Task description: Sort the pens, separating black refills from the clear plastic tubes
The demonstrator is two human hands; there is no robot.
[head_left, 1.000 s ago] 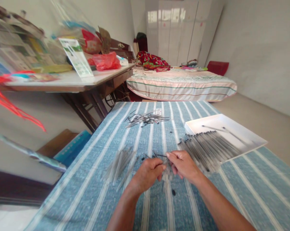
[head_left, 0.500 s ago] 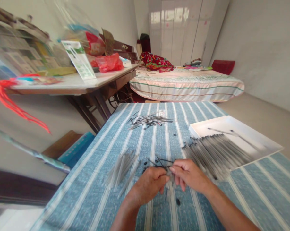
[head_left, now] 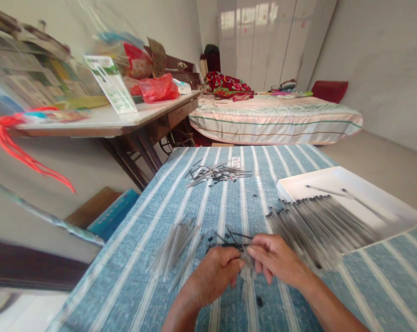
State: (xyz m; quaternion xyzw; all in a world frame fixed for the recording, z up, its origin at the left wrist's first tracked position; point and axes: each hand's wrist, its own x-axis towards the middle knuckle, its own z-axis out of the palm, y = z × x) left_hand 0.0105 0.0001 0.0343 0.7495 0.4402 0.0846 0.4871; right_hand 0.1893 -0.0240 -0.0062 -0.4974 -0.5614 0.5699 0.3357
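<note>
My left hand (head_left: pixel 217 272) and my right hand (head_left: pixel 277 258) are both closed in a pinch, fingertips almost meeting low over the striped cloth. Between them shows a thin, clear pen part, blurred and largely covered by the fingers. Just beyond the hands lie black pen refills (head_left: pixel 234 235) and small black plugs, partly hidden by my left hand. Clear empty pen barrels (head_left: pixel 175 244) lie in a loose pile to the left. One black plug (head_left: pixel 259 301) rests nearer to me. Right of my right hand, pens with black ends (head_left: pixel 308 221) lie side by side against a white tray.
The white tray (head_left: pixel 364 184) holds two loose pens and the ends of the row. A heap of refills and small parts (head_left: pixel 218 173) lies at the table's far side beside a printed label. A cluttered desk (head_left: pixel 101 124) stands left; a bed (head_left: pixel 274 120) is beyond.
The view has shifted slightly, so the table and tray appear a little farther right. Both hands keep their pinch close together, with hardly any movement over the cloth.
</note>
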